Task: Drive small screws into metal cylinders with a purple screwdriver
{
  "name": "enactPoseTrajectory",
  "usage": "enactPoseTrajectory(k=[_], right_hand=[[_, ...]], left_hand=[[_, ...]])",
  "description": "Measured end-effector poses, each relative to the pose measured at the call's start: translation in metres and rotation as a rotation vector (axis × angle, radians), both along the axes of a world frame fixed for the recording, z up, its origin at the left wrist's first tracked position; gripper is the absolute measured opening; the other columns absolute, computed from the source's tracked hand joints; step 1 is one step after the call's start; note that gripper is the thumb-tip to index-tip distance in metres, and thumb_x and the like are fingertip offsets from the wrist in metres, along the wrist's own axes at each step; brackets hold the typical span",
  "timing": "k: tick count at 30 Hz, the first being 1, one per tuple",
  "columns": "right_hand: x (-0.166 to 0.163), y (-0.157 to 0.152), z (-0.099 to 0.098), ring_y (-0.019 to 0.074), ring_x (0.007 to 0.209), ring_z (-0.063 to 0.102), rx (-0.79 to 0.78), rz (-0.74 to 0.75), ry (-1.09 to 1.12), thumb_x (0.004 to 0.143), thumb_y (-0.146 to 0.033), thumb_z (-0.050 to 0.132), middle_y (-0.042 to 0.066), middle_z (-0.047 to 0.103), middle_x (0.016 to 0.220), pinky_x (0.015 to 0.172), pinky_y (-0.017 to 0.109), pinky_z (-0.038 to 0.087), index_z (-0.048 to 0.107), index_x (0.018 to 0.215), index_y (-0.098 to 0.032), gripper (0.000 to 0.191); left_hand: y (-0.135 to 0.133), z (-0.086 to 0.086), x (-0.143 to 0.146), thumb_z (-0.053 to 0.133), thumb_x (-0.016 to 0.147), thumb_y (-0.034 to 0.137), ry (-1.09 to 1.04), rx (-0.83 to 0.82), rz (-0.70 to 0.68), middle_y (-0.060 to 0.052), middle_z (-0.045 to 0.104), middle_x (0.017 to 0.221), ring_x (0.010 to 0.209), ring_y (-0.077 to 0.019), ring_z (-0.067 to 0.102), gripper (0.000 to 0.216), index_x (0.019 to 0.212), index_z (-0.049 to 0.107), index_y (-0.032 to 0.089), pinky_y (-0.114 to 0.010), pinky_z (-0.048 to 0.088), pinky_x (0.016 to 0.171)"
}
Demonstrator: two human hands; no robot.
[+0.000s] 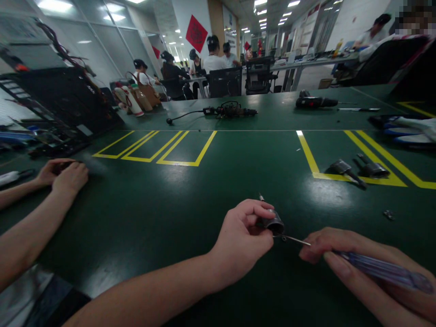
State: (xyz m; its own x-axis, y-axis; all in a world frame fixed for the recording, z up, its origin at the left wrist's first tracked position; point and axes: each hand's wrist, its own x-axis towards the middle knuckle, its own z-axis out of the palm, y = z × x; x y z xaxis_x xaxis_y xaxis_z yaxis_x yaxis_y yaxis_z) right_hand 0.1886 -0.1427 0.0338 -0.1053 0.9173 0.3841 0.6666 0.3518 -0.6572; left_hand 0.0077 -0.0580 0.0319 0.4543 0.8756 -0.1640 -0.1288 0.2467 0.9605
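My left hand [243,234] is closed around a dark, cup-shaped metal part [275,223], its open end facing right and toward me. A thin pointed end sticks up behind my fingers. In my right hand [340,259] is a screwdriver [384,270] with a clear bluish-purple handle. Its slim shaft reaches left to the lower rim of the cup, beside my left thumb. Whether the tip touches the part is hard to tell. A tiny ring-like piece [284,238] shows just below the rim.
Two similar metal parts [374,170] lie at the right by yellow tape [308,154]. Small bits [388,215] sit nearer. A power drill [316,101], a cabled tool [235,110] and white-blue gloves [412,129] lie farther back. At the left, a co-worker's hands [70,176] hold something dark.
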Motion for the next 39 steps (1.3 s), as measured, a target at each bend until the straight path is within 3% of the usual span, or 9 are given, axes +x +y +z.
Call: enactPoseTrajectory(k=[7, 11, 15, 22, 39], right_hand=[[0.0, -0.002, -0.004, 0.0154, 0.079, 0.069, 0.037, -0.015, -0.023, 0.086, -0.029, 0.051, -0.005, 0.071, 0.091, 0.063, 0.016, 0.058, 0.061, 0.097, -0.031, 0.015], [0.003, -0.006, -0.01, 0.0159, 0.088, 0.068, 0.001, 0.02, -0.071, 0.087, -0.028, 0.05, -0.003, 0.069, 0.099, 0.075, 0.018, 0.057, 0.058, 0.105, -0.03, 0.02], [0.003, -0.009, -0.018, 0.0181, 0.098, 0.065, 0.065, 0.029, -0.141, 0.086, -0.028, 0.052, 0.0, 0.067, 0.108, 0.085, 0.024, 0.054, 0.056, 0.112, -0.028, 0.026], [-0.004, -0.004, -0.013, 0.0168, 0.09, 0.068, 0.238, 0.111, -0.22, 0.082, -0.019, 0.053, 0.001, 0.069, 0.102, 0.082, 0.022, 0.056, 0.058, 0.11, -0.024, 0.029], [-0.008, -0.003, -0.01, 0.0139, 0.09, 0.068, 0.289, 0.119, -0.287, 0.081, -0.016, 0.05, 0.001, 0.07, 0.098, 0.084, 0.019, 0.054, 0.056, 0.107, -0.023, 0.028]], left_hand=[[0.001, 0.0, 0.0, 0.057, 0.06, -0.007, -0.024, 0.009, -0.013, -0.004, 0.064, 0.101, 0.087, -0.0139, 0.066, 0.028, 0.078, 0.06, 0.014, -0.026, 0.051, 0.08], [0.001, 0.001, 0.0, 0.058, 0.061, -0.007, -0.034, 0.004, 0.001, -0.003, 0.065, 0.099, 0.088, -0.0136, 0.066, 0.027, 0.077, 0.06, 0.014, -0.026, 0.05, 0.082], [0.0, 0.003, 0.0, 0.058, 0.061, -0.005, -0.012, -0.01, 0.011, -0.004, 0.064, 0.1, 0.085, -0.0133, 0.066, 0.024, 0.076, 0.06, 0.014, -0.027, 0.05, 0.08], [0.002, -0.001, 0.001, 0.059, 0.062, -0.001, -0.013, 0.02, 0.035, -0.003, 0.062, 0.099, 0.079, -0.013, 0.066, 0.017, 0.071, 0.059, 0.014, -0.025, 0.052, 0.073], [0.003, 0.004, 0.003, 0.058, 0.06, -0.004, -0.013, -0.028, 0.067, -0.003, 0.064, 0.093, 0.077, -0.0134, 0.067, 0.018, 0.067, 0.06, 0.012, -0.023, 0.053, 0.069]])
